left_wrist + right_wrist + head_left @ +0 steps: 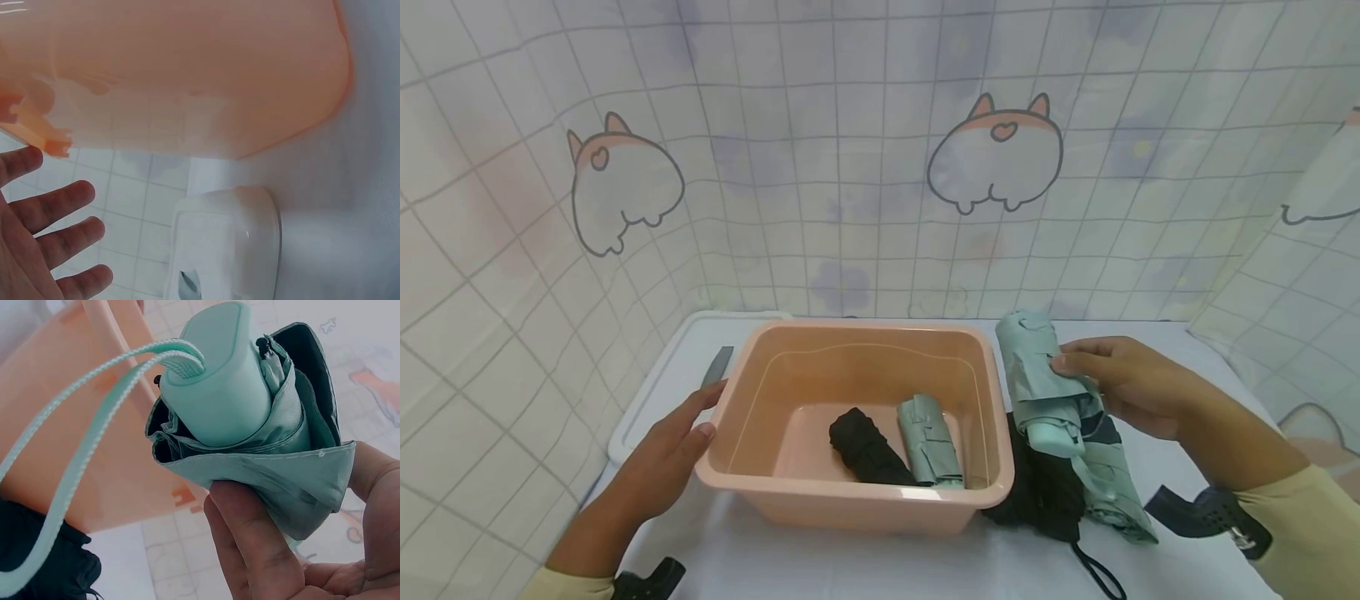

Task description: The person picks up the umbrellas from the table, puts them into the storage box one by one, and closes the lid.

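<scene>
My right hand [1138, 387] grips a folded mint-green umbrella [1033, 379] upright beside the right wall of a peach plastic basin [850, 508]. In the right wrist view the umbrella's handle end [219, 381] faces the camera, and a pale wrist cord loops from it to the left. Against the basin's left rim my left hand [662, 450] rests, its fingers spread and straight in the left wrist view. Inside the basin lie a folded black umbrella [871, 446] and a mint-green folded umbrella [929, 440], side by side.
Right of the basin, a black folded umbrella [1045, 487] with a cord loop and another mint-green one [1116, 492] lie on the white table [820, 567]. A white tray [658, 400] with a grey blade-like piece [718, 367] stands behind left. A gridded curtain [850, 167] surrounds the table.
</scene>
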Demonstrator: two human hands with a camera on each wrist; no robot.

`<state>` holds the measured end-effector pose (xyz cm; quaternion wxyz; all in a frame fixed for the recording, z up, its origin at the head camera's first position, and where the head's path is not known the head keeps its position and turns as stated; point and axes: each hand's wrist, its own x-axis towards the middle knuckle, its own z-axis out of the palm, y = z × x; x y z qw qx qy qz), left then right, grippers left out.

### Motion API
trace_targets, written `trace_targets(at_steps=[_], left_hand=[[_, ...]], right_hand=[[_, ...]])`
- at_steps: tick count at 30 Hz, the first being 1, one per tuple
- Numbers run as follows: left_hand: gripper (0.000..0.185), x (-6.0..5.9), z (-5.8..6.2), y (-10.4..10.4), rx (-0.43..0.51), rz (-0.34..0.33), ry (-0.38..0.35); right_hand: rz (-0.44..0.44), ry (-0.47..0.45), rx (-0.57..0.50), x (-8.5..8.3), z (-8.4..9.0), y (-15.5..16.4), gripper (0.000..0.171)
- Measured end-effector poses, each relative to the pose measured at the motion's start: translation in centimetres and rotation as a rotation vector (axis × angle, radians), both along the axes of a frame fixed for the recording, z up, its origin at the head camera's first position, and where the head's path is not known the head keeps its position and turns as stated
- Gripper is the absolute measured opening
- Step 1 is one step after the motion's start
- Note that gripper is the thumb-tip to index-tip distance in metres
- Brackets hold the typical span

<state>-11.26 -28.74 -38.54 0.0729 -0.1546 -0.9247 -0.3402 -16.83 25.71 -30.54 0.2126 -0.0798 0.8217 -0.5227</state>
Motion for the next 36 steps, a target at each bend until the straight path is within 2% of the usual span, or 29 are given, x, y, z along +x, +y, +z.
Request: trace_targets(at_steps=[11, 18, 24, 36], left_hand=[[0.053, 0.0, -0.2, -0.1, 0.019, -0.003, 0.014], [0.053, 0.1, -0.1, 0.1, 0.023, 0.003, 0.012], [0.054, 0.2, 0.1, 0.3, 0.019, 0.010, -0.003], [0.053, 0.0, -0.3, 0.0, 0.034, -0.003, 0.011]], right_hand=[[-0.007, -0.043, -0.025, -0.3, -0.1, -1.3, 0.088], [-0.005, -0.054, -0.073, -0.2, -0.2, -2.1, 0.085], [-0.011, -0.062, -0.079, -0.2, -0.2, -2.7, 0.082], [-0.025, -0.045, -0.079, -0.3, -0.2, -3.4, 0.075]])
